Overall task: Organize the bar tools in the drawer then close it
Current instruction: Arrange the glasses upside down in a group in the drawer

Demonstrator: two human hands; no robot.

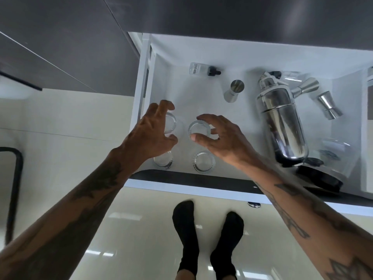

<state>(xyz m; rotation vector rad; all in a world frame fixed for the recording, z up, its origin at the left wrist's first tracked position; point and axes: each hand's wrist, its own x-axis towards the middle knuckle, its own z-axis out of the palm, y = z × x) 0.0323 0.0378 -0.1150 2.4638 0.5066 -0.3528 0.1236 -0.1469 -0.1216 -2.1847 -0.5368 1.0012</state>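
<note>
An open white drawer (181,93) holds four clear glasses in a square at its left end. My left hand (149,134) is cupped from above over the back-left glass (171,123), fingers and thumb around its rim. My right hand (220,138) pinches the rim of the back-right glass (198,129) between thumb and forefinger. The front-left glass (163,161) and front-right glass (203,161) stand upright below my hands. A steel cocktail shaker (282,122) lies on its side to the right.
A dropper bottle (201,69) lies at the back. A steel cup (234,90) and two jiggers (304,87) (329,107) lie around the shaker's top. A glass jar with a black lid (323,168) lies at the front right. My socked feet (185,229) stand below the drawer front.
</note>
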